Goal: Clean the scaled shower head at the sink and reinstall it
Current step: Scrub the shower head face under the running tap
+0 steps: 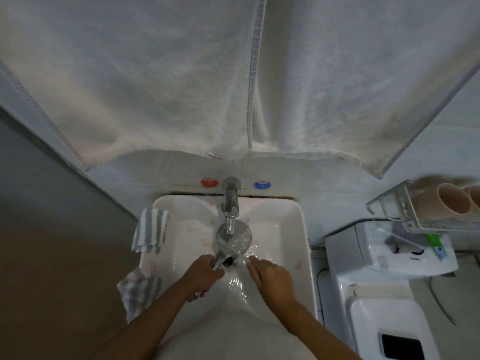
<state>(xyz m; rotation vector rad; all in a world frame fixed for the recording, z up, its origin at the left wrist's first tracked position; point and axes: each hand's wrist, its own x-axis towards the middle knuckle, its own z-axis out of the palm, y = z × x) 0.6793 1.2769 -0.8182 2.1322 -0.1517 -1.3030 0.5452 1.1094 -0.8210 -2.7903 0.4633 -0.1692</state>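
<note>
Shower head point(237, 236) under tap point(230, 203) — left hand point(201, 276) grip, seemingly.

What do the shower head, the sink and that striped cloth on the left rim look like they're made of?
Shower head: shiny chrome finish with mirror-like glints; metal or plated plastic, can't tell which. Sink: glossy white, smooth with wet reflections, probably glazed ceramic. Striped cloth: soft, fuzzy fabric with scalloped edges, likely microfibre.
</note>
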